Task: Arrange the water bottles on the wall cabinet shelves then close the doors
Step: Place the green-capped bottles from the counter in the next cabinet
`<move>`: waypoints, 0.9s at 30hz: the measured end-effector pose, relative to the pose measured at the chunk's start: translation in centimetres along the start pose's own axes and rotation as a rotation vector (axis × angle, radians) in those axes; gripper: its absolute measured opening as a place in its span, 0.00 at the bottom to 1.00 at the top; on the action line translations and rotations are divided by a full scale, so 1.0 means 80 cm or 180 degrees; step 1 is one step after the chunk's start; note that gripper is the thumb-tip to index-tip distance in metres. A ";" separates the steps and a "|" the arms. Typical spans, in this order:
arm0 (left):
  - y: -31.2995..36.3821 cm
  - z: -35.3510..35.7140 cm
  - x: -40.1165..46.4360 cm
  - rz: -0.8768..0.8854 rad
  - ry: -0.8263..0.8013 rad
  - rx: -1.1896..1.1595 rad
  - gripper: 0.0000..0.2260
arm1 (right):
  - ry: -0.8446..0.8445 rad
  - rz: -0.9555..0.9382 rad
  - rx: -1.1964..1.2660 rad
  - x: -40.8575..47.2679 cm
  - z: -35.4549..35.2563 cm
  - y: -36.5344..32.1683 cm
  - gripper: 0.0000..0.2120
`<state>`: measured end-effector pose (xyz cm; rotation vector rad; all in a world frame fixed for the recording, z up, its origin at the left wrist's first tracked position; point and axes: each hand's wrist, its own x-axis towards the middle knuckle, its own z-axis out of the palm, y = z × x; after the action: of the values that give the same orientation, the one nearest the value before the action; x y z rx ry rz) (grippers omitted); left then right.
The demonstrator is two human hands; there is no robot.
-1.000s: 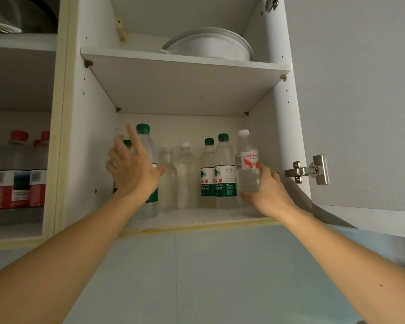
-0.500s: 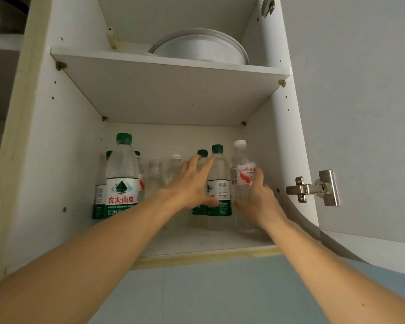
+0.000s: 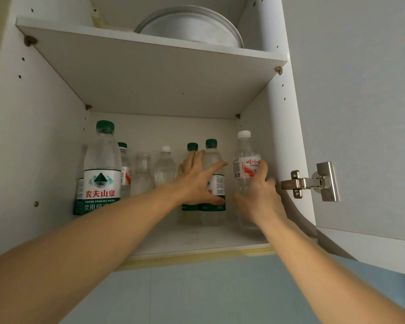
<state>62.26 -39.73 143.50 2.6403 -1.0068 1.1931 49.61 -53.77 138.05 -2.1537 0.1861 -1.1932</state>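
The white wall cabinet (image 3: 288,141) stands open in front of me, its door (image 3: 360,113) swung out to the right on a steel hinge (image 3: 310,182), and the water bottles are lined up on the lower shelf (image 3: 197,239) under a shelf holding a pale round pan (image 3: 192,26). My left hand (image 3: 197,181) lies spread with straight fingers against the pair of green-capped bottles (image 3: 212,174) in the middle, pressing them without closing around them; my right hand (image 3: 258,195) curls around the white-capped bottle (image 3: 244,164) with the red label, right against the cabinet's right wall. The row is crowded, so I judge a push too high on the green-capped pair could tip them back into the clear bottles (image 3: 165,167) behind and set off a chain. The big green-label bottle (image 3: 101,169) at the left stands nearer the front than the rest and my forearm passes just beside it, so a careless pull-back could knock it off the shelf
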 end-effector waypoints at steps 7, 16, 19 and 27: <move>0.005 0.015 0.003 -0.0274 -0.0047 0.0361 0.47 | -0.0010 0.0016 -0.0001 -0.001 -0.002 -0.001 0.36; 0.004 0.024 0.002 -0.0322 0.0003 0.0657 0.45 | -0.0057 -0.0002 0.0028 -0.002 -0.004 0.000 0.37; 0.000 0.022 -0.003 -0.0127 0.0058 0.0904 0.48 | -0.0054 -0.0004 0.0014 -0.002 -0.004 0.000 0.37; -0.011 0.015 -0.015 0.0419 0.0023 0.1708 0.56 | -0.0023 -0.0049 0.0095 -0.003 -0.003 0.001 0.35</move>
<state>62.97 -38.78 142.04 2.9853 -0.9835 1.7088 49.29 -53.91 137.94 -2.1367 0.1481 -1.1894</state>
